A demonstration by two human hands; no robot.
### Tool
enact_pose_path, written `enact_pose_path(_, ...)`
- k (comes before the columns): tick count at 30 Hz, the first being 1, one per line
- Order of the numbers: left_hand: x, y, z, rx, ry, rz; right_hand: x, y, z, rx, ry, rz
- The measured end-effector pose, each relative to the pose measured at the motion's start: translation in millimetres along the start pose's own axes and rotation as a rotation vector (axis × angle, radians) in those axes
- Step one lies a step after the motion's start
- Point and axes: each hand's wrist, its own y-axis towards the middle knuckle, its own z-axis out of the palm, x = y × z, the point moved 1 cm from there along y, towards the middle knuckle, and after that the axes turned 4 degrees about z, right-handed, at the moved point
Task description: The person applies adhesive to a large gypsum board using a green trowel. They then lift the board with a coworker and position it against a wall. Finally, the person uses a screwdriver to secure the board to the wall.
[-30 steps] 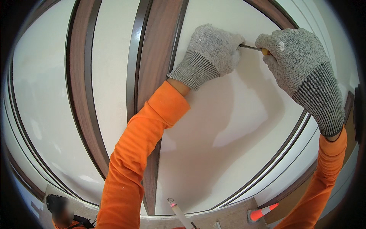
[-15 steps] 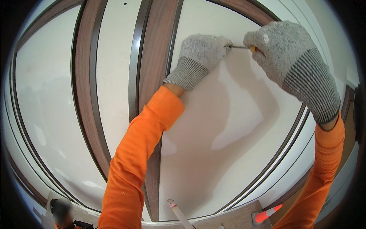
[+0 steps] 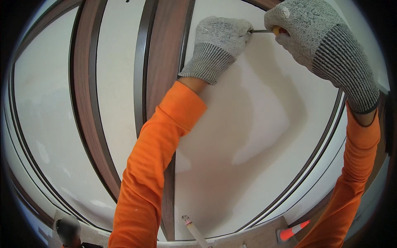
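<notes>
Both my hands wear grey knit gloves and are raised against a cream wall panel (image 3: 264, 120). A screwdriver (image 3: 262, 31) with a thin metal shaft and a yellow handle lies roughly level between them. My right hand (image 3: 308, 35) is closed around the handle, which shows only in part. At the other end of the shaft, my left hand (image 3: 221, 37) pinches with its fingertips close to the panel. Its fingers hide the tip and anything held against it.
Dark brown wood strips (image 3: 165, 58) with black edges run up the wall left of my hands. Below stand a clear tube (image 3: 196, 233) and an orange-and-white traffic cone (image 3: 293, 231) on the floor. Another person (image 3: 69, 232) is at the lower left.
Both hands sit higher in the picture, and the wall has shifted slightly with the view. The grip on the screwdriver looks the same.
</notes>
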Motion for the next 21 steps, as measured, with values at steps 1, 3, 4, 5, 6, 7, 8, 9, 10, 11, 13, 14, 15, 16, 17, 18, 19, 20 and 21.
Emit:
enact_pose_path(1, -2.6, 1.5, 0.9, -0.065, -0.01, 0.023, -2.3, -2.9, -2.3, -0.012, -0.009, 0.001)
enact_pose_path(3, -3.3, 0.3, -5.4, -0.169, 0.005, 0.076, -3.4, -7.5, -5.7, -0.034, 0.018, 0.006)
enact_pose_path(4, 1.5, -2.8, -13.0, -0.095, 0.029, 0.043, -1.6, -6.5, -3.1, -0.051, 0.053, 0.002)
enact_pose_path(5, 6.8, -6.2, -21.8, -0.018, 0.055, 0.006, 0.9, 0.5, 1.3, -0.064, 0.095, 0.003)
enact_pose_path(6, -5.0, -1.2, -27.8, 0.014, 0.013, -0.029, -6.5, 0.2, -9.3, -0.033, 0.065, 0.012)
enact_pose_path(7, -11.4, 2.2, -25.6, -0.002, -0.015, -0.009, -6.7, -0.4, -15.2, 0.006, 0.045, 0.016)
enact_pose_path(8, -14.3, 5.0, -19.7, -0.016, -0.04, 0.01, -8.7, -0.1, -22.6, 0.05, 0.039, 0.017)
enact_pose_path(9, -15.8, 10.4, -18.4, -0.028, -0.043, 0.03, -12.2, 2.2, -30.9, 0.086, 0.046, 0.015)
enact_pose_path(10, -18.4, 14.7, -16.1, -0.032, 0.007, 0.046, -16.2, 3.5, -39.0, 0.118, 0.058, 0.014)
enact_pose_path(11, -21.8, 19.2, -12.9, -0.035, 0.055, 0.062, -21.7, 3.2, -44.0, 0.132, 0.066, 0.019)
enact_pose_path(13, -16.1, 13.9, -11.6, -0.014, 0.157, 0.076, -14.6, 3.8, -44.4, 0.102, 0.103, 0.04)
enact_pose_path(14, -12.6, 11.1, -11.1, 0.0, 0.195, 0.072, -14.1, 0.9, -44.6, 0.074, 0.123, 0.054)
enact_pose_path(15, -12.1, 11.4, -5.5, 0.007, 0.219, 0.066, -12.1, -1.2, -41.7, 0.055, 0.13, 0.067)
enact_pose_path(16, -10.3, 10.6, -0.4, -0.029, 0.208, 0.089, -25.5, -1.0, -39.0, 0.097, 0.157, 0.019)
enact_pose_path(17, -7.8, 9.3, 3.7, -0.065, 0.198, 0.112, -32.6, -3.3, -35.3, 0.093, 0.152, 0.008)
enact_pose_path(18, -9.5, 7.8, 1.6, -0.097, 0.187, 0.133, -33.2, -6.7, -30.7, 0.068, 0.136, -0.001)
enact_pose_path(19, -11.2, 8.0, 0.4, -0.068, 0.178, 0.111, -33.9, -9.0, -26.4, 0.036, 0.117, -0.008)
enact_pose_path(20, -12.7, 8.5, -0.4, -0.039, 0.169, 0.088, -33.4, -10.9, -20.3, 0.003, 0.1, -0.005)
enact_pose_path(21, -14.9, 8.0, -4.1, -0.003, 0.164, 0.065, -32.9, -13.0, -13.2, -0.033, 0.086, -0.007)
